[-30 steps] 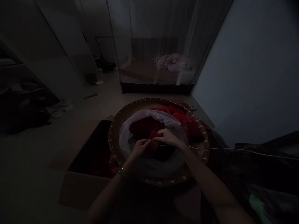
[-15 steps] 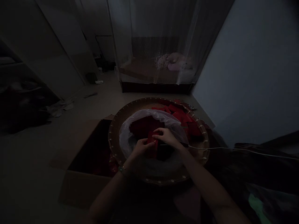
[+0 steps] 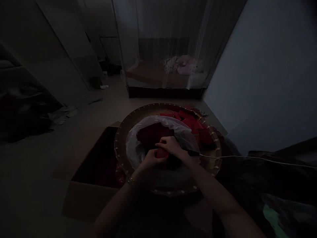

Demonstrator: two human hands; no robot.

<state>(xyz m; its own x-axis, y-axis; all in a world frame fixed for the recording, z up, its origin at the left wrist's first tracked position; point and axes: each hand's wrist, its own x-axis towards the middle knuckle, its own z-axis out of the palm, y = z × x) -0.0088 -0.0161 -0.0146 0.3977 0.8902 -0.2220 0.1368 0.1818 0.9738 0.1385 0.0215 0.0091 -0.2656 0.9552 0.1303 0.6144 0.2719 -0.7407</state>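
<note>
Over a round bamboo tray, my left hand is closed on a small red packet. My right hand pinches the packet's upper part, its fingers bent over the top. Below both hands lies a whitish plastic bag, its mouth spread and dark red pieces inside. A dark handle with a white cord lies just right of my right wrist; its kind is hard to tell in the dim light. More red packets are heaped at the tray's right side.
A cardboard box with red things in it stands at the lower left. Behind the tray is a bed under a net curtain. A pale wall rises on the right; dark cloth lies below it.
My right hand has shifted slightly left. The red packet, seen flat and long before, now looks shorter, folded or tilted between both hands, with less of it showing.
</note>
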